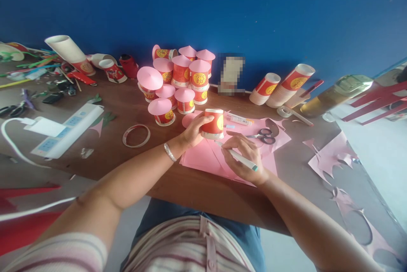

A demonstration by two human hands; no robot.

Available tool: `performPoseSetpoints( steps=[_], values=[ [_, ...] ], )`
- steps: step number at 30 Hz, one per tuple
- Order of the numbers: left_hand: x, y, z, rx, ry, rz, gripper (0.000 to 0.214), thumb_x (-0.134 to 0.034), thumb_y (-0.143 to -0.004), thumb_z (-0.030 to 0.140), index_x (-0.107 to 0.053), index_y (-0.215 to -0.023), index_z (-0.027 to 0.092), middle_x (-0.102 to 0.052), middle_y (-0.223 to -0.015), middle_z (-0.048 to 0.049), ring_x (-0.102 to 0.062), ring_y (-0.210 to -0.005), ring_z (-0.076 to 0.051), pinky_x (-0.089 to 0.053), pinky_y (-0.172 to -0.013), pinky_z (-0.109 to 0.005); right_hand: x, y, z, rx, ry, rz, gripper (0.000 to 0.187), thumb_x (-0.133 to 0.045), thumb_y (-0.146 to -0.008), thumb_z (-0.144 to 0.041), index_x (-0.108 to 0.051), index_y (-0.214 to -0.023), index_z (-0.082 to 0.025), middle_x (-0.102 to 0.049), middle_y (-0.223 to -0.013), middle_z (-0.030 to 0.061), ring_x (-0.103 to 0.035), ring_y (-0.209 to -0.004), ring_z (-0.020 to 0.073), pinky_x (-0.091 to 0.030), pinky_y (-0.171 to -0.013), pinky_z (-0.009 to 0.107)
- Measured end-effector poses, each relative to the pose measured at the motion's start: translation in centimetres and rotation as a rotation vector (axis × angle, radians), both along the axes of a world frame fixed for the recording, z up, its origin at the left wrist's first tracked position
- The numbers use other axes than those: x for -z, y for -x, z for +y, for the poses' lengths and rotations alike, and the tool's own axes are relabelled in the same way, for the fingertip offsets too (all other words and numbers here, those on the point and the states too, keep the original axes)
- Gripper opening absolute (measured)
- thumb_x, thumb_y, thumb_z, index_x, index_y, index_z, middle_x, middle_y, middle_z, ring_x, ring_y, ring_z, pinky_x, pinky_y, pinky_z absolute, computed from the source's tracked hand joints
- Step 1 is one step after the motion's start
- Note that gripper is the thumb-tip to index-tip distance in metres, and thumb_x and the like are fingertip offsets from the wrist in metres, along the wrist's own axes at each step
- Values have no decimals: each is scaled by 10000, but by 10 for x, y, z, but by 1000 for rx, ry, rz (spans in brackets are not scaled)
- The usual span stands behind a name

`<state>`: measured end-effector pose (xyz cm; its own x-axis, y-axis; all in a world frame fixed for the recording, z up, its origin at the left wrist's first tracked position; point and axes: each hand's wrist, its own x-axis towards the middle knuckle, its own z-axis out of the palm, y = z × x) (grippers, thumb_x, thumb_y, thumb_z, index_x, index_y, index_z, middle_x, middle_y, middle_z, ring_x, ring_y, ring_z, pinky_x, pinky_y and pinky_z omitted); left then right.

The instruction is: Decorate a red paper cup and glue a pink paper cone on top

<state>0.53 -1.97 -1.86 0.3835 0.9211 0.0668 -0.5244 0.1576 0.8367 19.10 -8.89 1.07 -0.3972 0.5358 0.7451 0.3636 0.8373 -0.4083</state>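
Note:
My left hand (194,129) is wrapped round a red and white paper cup (212,123) with a yellow emblem. The cup is upside down, its rolled rim at the bottom, held above the pink paper sheets (203,157). A white marker pen (241,159) with a green end sits in my right hand (246,153). Its tip points at the rim, close by; whether it touches I cannot tell. Small marks show along that rim. Beyond the sheets lie black-handled scissors (265,135) and a glue stick (240,120).
Several cups with pink cone tops (181,68) stand at the back. Leaning cup stacks (291,85) and a gold bottle (337,92) are at right. To the left lie a tape ring (136,135), a power strip (68,132) and scattered tools. Paper scraps (332,157) lie at right.

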Motion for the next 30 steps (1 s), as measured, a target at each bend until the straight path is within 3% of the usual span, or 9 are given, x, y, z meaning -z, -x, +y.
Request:
performPoseSetpoints(
  steps=[7, 10, 16, 23, 30],
  values=[
    [0, -1, 0, -61, 50, 6, 406, -734, -831, 357, -722, -1200, 188, -757, -1153, -75, -691, -1103, -271, -577, -853, -347, 2, 0, 0, -24, 30, -22, 144, -595, -928, -108, -596, -954, -249, -675, -750, -26, -660, -668, 143, -649, -927, 456],
    [1, -1, -1, -15, 10, 33, 404, -717, -865, 394, -729, -1213, 189, -760, -1147, -78, -689, -1121, -279, -575, -877, -354, 3, 0, 0, -33, 44, -22, 132, -590, -939, -116, -598, -952, -247, -678, -754, -25, -664, -674, 145, -649, -926, 458],
    [6, 0, -2, 11, -3, 126, 489, -782, -839, 427, -716, -1276, 218, -773, -1104, -77, -720, -1050, -270, -586, -819, -336, 3, 0, -2, -31, 59, -45, 123, -618, -934, -123, -596, -956, -241, -705, -794, 0, -694, -718, 168, -637, -731, 349],
    [11, 2, 1, -13, 8, 66, 380, -770, -850, 403, -766, -1180, 213, -785, -1141, -79, -720, -1102, -280, -581, -894, -351, 8, -2, 2, 89, -37, -15, 145, -624, -916, -117, -617, -958, -255, -721, -781, 0, -743, -756, 191, -596, -685, 313],
    [10, 1, 0, -38, 5, 62, 362, -770, -846, 396, -777, -1157, 212, -792, -1104, -77, -728, -1096, -280, -566, -921, -363, 9, -1, 2, 105, -61, -40, 141, -624, -911, -116, -615, -943, -253, -719, -768, -7, -705, -680, 167, -556, -650, 290]
  ],
)
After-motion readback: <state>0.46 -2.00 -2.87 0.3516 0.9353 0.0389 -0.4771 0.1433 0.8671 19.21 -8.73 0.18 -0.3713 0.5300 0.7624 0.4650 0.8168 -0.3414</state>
